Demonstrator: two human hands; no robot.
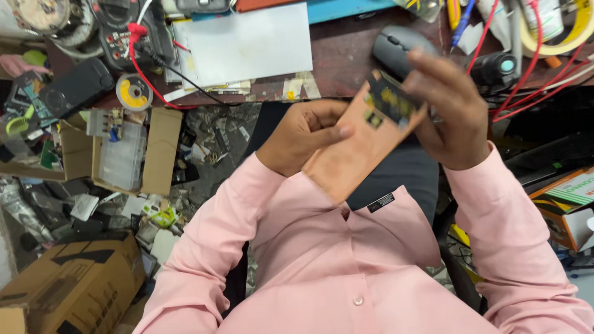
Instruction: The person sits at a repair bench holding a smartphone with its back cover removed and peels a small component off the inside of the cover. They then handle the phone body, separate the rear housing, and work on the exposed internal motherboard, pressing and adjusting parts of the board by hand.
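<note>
I hold a flat copper-coloured circuit board [352, 154] in front of my chest with both hands. My left hand [303, 136] grips its lower left edge, thumb on the face. My right hand [448, 111] holds the upper right end, where a dark patch with yellow marks [393, 102] sits on the board. The board tilts up to the right. Pink shirt sleeves cover both arms.
A black computer mouse [393, 46] lies on the brown desk [340, 62] behind the board. A white sheet [247, 43], a multimeter [127, 31] with red leads, a solder spool [133, 93], tape rolls [569, 31], cardboard boxes [74, 284] and floor clutter surround me.
</note>
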